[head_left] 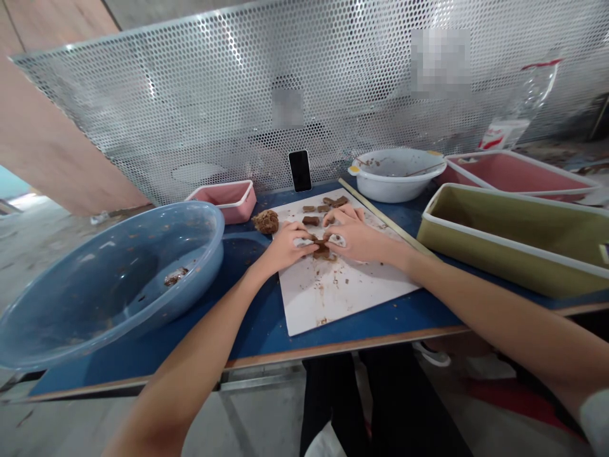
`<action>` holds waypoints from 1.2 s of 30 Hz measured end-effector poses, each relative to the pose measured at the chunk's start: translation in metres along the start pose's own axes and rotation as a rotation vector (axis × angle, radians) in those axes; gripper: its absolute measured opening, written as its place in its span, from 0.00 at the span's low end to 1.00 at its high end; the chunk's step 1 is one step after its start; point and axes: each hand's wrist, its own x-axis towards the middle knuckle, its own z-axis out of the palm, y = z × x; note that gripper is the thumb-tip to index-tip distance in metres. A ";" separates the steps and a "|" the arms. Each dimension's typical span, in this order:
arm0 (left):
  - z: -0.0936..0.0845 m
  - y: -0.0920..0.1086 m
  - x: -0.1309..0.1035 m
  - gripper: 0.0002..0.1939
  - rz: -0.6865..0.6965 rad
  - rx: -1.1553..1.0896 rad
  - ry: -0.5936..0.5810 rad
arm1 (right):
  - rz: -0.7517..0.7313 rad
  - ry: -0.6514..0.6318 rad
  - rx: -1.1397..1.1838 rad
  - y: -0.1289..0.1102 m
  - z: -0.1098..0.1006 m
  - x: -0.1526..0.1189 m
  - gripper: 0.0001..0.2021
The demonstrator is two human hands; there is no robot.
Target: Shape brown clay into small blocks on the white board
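A small brown clay-like piece (pixel 322 246) lies between my hands over a white board (pixel 316 304). My left hand (pixel 288 246) pinches its left side, and my right hand (pixel 349 235) holds the right side with thumb and fingers. Behind my hands, several short brown pieces (pixel 311 221) rest on the board, with a larger one (pixel 335 201) at the back. A rough brown lump (pixel 265 221) sits at the board's left edge. Crumbs and smears are scattered over the white surface near my hands.
On the blue table (pixel 257 317) stand a large blue basin (pixel 209 254) at left, a small pink tub (pixel 245 206), a phone (pixel 299 171), a white basin (pixel 394 187), a green trough (pixel 504 251) and a pink tray (pixel 523 174). A stick (pixel 390 222) lies along the board's right side.
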 end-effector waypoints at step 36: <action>-0.004 -0.001 0.000 0.12 -0.108 -0.020 0.211 | 0.051 -0.050 0.038 0.003 0.007 -0.002 0.14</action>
